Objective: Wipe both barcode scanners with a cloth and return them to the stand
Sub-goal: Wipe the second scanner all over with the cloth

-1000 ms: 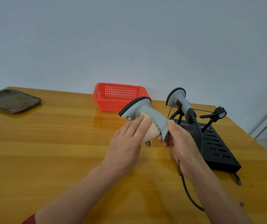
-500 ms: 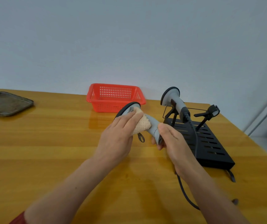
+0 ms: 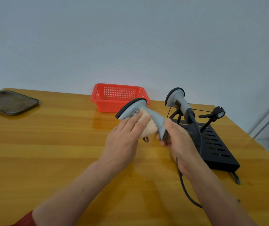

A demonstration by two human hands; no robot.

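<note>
My right hand grips the handle of a grey barcode scanner with a black-rimmed head, held above the table and pointing left. My left hand presses a beige cloth against the scanner's neck. A second grey scanner rests in the left holder of the black slotted stand. The stand's right holder holds nothing. A dark cable hangs from below my right hand.
An orange plastic basket sits at the back against the wall. A dark metal tray lies at the far left. The wooden table ends at the right just past the stand.
My left hand has rubbed the cloth along the scanner between the head and the neck. The held scanner tilted a little while my right hand kept its grip.
</note>
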